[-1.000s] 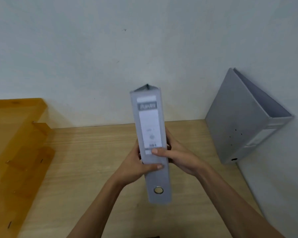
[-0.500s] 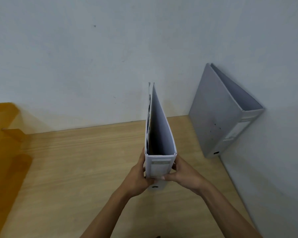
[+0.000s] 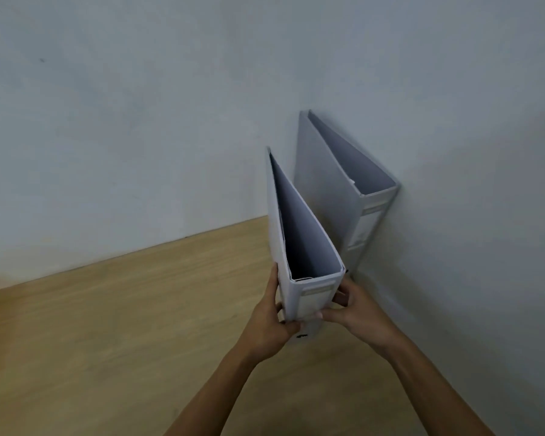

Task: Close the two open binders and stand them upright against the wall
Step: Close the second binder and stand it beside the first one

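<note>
Both hands, left hand (image 3: 269, 322) and right hand (image 3: 356, 313), grip the closed binder (image 3: 299, 247) upright by its spine. The second binder (image 3: 334, 190) stands just beyond it to the right, against the wall (image 3: 453, 247), long covers running parallel.

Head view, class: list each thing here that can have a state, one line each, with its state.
Held binder: closed, upright, gripped at the spine end by both hands.
Second binder: closed, upright, against the wall in the corner.
Left hand: shut on the held binder.
Right hand: shut on the held binder.
</note>
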The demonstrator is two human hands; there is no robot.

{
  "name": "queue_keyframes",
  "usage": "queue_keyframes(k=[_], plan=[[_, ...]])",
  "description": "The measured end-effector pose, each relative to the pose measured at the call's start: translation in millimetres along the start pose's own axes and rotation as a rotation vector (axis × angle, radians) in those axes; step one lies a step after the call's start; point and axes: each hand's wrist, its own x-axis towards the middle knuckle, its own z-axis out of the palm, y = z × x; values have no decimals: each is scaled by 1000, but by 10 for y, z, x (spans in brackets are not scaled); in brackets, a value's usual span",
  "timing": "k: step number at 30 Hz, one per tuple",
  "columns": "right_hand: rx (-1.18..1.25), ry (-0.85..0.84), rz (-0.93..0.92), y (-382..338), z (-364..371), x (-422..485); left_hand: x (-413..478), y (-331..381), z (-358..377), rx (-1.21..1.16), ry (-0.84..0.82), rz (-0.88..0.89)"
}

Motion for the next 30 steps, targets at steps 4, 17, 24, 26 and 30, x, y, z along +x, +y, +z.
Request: queue_keyframes(k=[4, 17, 24, 26, 30], plan=[[47, 105, 23, 103, -184, 146, 254, 92, 129, 5, 22, 16], [172, 328, 32, 148, -378, 647, 1042, 267, 223, -52, 67, -78], [37, 486, 35, 220, -426, 840, 1270, 331, 220, -73, 55, -111], [18, 524, 32, 236, -423, 872, 1299, 327, 205, -62, 52, -115], [32, 529, 25, 254, -432, 915, 1303, 351, 216, -30, 55, -122]])
